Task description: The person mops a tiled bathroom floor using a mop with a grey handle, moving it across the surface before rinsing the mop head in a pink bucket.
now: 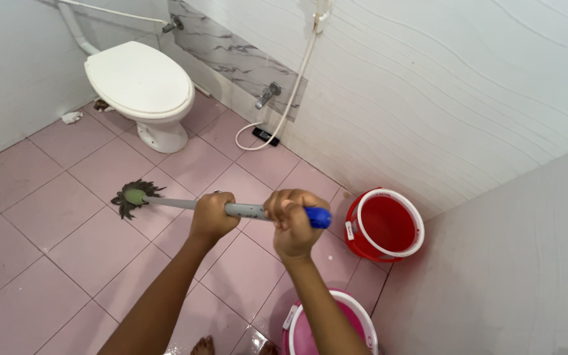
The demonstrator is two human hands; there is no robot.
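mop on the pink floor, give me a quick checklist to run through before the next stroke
1. Both hands on the handle: ok. The left hand wraps the grey shaft and the right hand is closed beside the blue end.
2. Mop head on the floor tiles: ok, as far as the view shows.
3. Room toward the toilet: ok, bare tiles lie between it and the mop head.
4. Red bucket clear of the handle: not ok, it stands close to the blue end.
5. Pink bucket near the feet: not ok, close by.
6. Floor wet or dry: cannot tell.
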